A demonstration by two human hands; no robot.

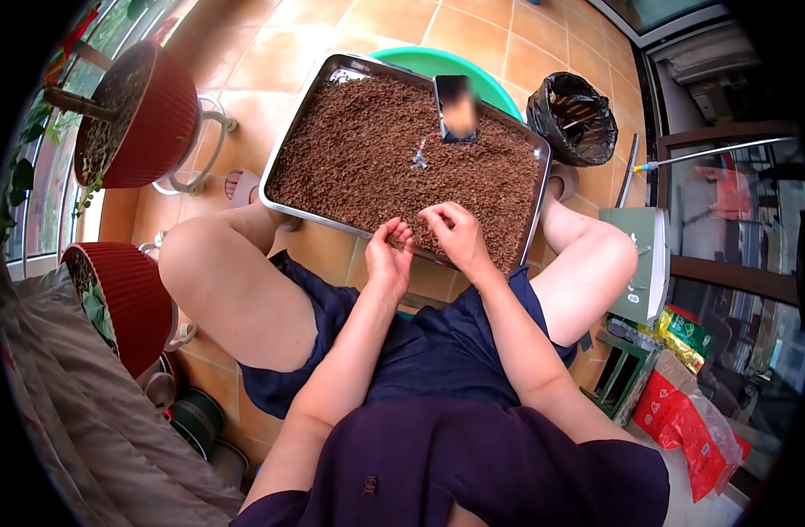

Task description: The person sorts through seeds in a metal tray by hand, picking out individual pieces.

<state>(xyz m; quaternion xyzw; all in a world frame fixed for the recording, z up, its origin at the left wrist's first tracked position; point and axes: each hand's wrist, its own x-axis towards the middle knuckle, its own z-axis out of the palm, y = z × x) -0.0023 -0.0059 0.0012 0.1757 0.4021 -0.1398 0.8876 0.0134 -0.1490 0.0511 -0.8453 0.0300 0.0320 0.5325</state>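
The left hand is held palm up with fingers curled, near the tray's near edge; beside it, the right hand is bent downward. Whether granules are gripped by either cannot be told. Brown granules are spread across the tray, with a phone set toward its far side; beyond, a green basin is partly hidden.

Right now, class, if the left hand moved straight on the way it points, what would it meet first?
From the left hand, probably the brown granules in the metal tray, just ahead of it. Its height above them is hard to judge, so it might pass over them instead.
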